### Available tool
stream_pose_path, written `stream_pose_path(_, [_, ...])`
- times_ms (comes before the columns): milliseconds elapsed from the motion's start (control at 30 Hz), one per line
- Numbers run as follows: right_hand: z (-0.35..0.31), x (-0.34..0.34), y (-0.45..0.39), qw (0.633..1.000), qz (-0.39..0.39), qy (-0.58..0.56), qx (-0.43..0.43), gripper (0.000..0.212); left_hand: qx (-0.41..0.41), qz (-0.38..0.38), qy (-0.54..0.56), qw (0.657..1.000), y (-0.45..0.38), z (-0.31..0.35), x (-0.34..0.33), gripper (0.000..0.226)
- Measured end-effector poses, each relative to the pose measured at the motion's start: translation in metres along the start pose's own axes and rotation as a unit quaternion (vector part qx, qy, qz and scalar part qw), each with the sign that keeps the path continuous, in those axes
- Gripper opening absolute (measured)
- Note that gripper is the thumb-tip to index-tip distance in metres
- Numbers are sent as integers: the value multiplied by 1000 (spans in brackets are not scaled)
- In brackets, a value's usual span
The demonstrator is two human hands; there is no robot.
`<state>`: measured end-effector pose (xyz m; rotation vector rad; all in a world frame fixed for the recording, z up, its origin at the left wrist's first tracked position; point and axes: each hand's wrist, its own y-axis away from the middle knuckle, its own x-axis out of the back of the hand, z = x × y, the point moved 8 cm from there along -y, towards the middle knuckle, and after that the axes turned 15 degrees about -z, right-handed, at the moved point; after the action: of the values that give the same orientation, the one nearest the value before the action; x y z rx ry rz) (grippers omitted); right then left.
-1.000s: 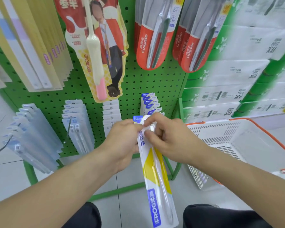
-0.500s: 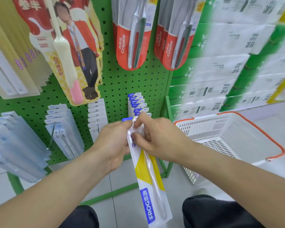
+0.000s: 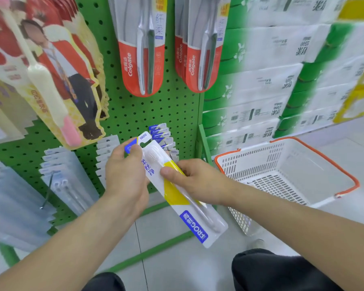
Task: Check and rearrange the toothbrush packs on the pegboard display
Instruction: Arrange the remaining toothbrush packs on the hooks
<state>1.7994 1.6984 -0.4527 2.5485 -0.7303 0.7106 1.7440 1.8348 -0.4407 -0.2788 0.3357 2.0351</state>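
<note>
Pack axis: FROG toothbrush pack [image 3: 172, 186] slants, hang-hole end up-left toward the FROG row [image 3: 163, 138]
Hands: left hand [image 3: 125, 175] pinches its top; right hand [image 3: 194, 181] grips its middle

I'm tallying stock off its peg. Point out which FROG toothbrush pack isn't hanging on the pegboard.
The FROG pack held in both hands, tilted: left hand near its top, right hand at its middle. The other FROG packs hang behind it.

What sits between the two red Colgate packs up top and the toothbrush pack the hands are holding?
In the head view, bare green pegboard, then a peg row of blue-topped packs just behind the held pack.
</note>
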Motion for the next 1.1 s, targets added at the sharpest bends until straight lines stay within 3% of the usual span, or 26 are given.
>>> stream_pose_path(33, [-1,-5,0,999,-50,-3,7,47,-7,11,-3,1000,-1,1,2,23])
stream_pose_path(133, [-1,-19,4,984,-177,4,23,28,-27,46,0,999,-6,8,11,20])
stream_pose_path(200, [6,-25,5,974,-212,-76,16,25,-16,39,-5,999,-9,7,15,16])
stream_pose_path(267, [14,-24,0,976,-188,-113,16,28,29,-17,-43,999,-9,-2,8,17])
stream_pose_path(367, [13,-14,-2,990,-123,-58,46,24,86,-107,-108,985,-3,-23,-5,15])
stream_pose_path(433, [12,-14,2,985,-139,-89,48,21,78,-96,-115,986,-5,-24,0,12])
stream_pose_path(567, [12,-20,9,956,-223,-189,30,39,40,-50,-101,993,-13,-11,14,10])
stream_pose_path(633, [8,-19,10,952,-234,-191,42,32,29,-53,-114,992,-14,-9,15,12])
stream_pose_path(767, [5,-17,10,950,-205,-230,42,12,-6,-123,-178,976,-7,-8,0,14])
stream_pose_path(833, [5,-15,8,950,-183,-249,38,18,-29,-147,-195,969,-6,-6,-2,21])
stream_pose_path(1000, [-4,-19,6,940,-212,-257,69,29,-69,-125,-198,970,-6,1,5,31])
stream_pose_path(1100, [-5,-17,2,956,-162,-236,69,27,-87,-92,-306,944,-4,2,3,45])
